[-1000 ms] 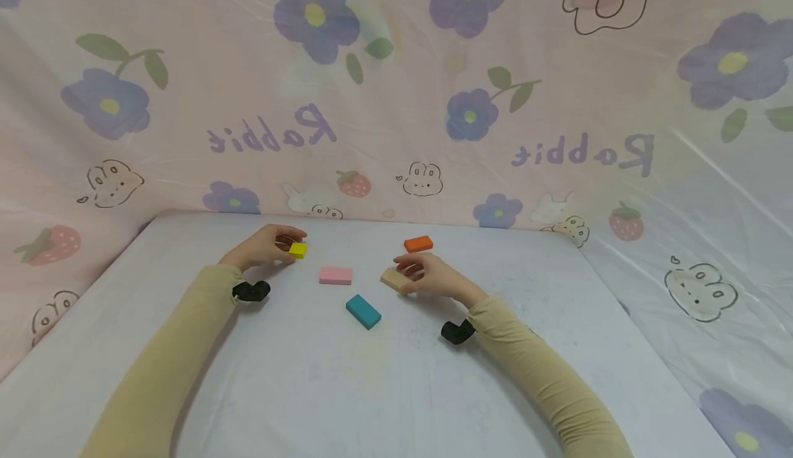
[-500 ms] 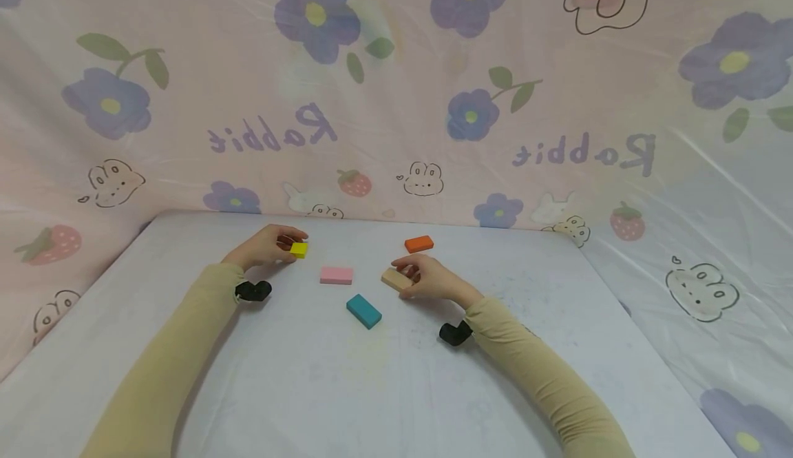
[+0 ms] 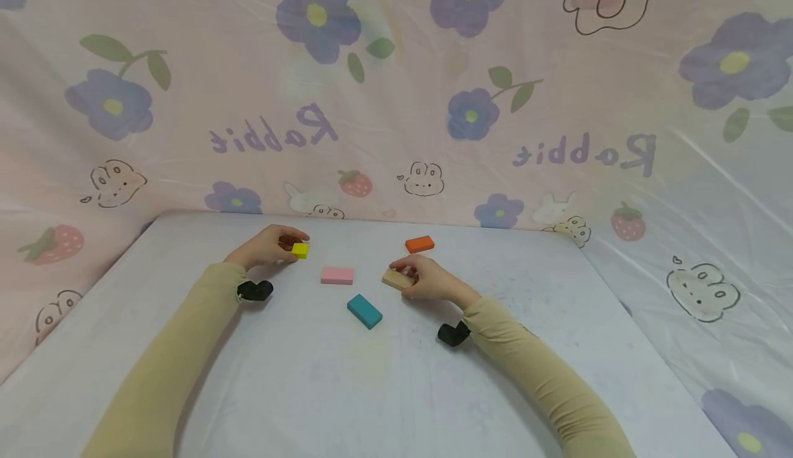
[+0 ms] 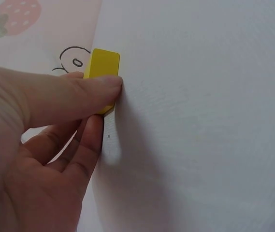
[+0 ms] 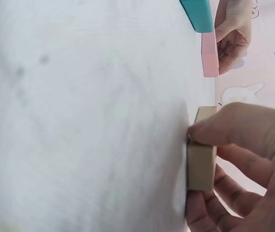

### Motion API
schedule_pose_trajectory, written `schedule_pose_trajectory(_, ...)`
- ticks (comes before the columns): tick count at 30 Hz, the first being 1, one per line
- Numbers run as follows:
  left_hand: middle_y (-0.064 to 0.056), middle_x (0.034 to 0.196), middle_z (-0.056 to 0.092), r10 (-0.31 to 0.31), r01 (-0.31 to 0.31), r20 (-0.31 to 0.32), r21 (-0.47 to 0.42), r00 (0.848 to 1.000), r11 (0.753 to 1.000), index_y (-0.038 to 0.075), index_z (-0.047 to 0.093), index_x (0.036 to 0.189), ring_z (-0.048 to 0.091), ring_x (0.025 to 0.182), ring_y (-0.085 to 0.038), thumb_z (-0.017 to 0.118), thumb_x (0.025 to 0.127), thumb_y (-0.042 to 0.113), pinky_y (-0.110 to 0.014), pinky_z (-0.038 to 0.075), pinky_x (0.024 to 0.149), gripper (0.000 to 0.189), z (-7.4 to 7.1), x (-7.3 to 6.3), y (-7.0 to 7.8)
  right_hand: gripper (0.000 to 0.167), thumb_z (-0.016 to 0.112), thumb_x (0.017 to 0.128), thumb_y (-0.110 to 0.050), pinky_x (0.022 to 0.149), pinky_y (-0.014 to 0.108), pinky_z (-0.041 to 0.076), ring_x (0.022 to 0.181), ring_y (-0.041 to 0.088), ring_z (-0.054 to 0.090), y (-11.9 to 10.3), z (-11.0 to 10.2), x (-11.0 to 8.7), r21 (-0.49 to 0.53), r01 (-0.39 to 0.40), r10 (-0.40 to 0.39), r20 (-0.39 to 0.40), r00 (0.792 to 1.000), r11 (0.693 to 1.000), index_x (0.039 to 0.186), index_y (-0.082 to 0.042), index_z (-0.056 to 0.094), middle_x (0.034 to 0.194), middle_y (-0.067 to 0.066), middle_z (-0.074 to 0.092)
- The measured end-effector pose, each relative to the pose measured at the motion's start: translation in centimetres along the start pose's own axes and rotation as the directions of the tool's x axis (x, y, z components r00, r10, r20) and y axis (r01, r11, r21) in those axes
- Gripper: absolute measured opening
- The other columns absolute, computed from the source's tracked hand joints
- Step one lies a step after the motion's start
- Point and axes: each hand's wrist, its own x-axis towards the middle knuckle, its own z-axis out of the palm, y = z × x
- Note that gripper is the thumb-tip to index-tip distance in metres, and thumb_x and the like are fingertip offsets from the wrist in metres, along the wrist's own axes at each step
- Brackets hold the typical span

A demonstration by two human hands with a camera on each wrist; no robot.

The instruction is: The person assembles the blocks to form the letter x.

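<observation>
At the back left of the table my left hand (image 3: 266, 246) pinches a small yellow block (image 3: 300, 251) between thumb and fingers. The left wrist view shows the thumb across the side of this yellow block (image 4: 104, 63). Right of centre, my right hand (image 3: 430, 278) grips a tan wooden block (image 3: 395, 279), which lies low at the table top. Seen from the right wrist, the thumb presses one long side of the tan block (image 5: 201, 166) and the fingers reach round the other. A pink block (image 3: 337, 276) lies flat between the two hands.
A teal block (image 3: 364, 311) lies slantwise nearer the front. Beyond my right hand is an orange block (image 3: 420, 244). The white-covered table (image 3: 297, 382) ends at a pink patterned curtain (image 3: 384, 100) behind and at both sides.
My right hand has shifted very slightly to the left, its fingers drawn closer round the tan block. The left hand and the yellow block have hardly moved.
</observation>
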Motion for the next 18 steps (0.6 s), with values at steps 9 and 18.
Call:
schedule_pose_trajectory(9,-0.023,0.123,0.057,-0.001,0.001,0.002,0.002,1.0,1.0,-0.006,0.06,0.121,0.053,0.109,-0.035,0.067,0.084,-0.006,-0.048,0.041,0.099,0.038,-0.05,0.11,-0.09,0.052,0.072,0.077,0.004,0.075,0.027,0.044,0.09,0.019,0.051,-0.45,0.15,0.03,-0.003,-0.035,0.035,-0.002,0.999,0.999,0.126,-0.005,0.059,0.11,0.007,0.059)
schedule_pose_trajectory(18,-0.024,0.122,0.057,0.023,-0.023,-0.009,0.006,1.0,1.0,-0.008,0.059,0.121,0.054,0.107,-0.035,0.068,0.083,-0.006,-0.048,0.042,0.098,0.039,-0.03,0.11,-0.25,0.048,0.072,0.078,0.002,0.076,0.027,0.044,0.087,0.018,0.051,-0.51,0.36,0.19,-0.019,-0.03,0.03,-0.017,0.999,0.999,0.124,-0.005,0.06,0.104,0.007,0.059)
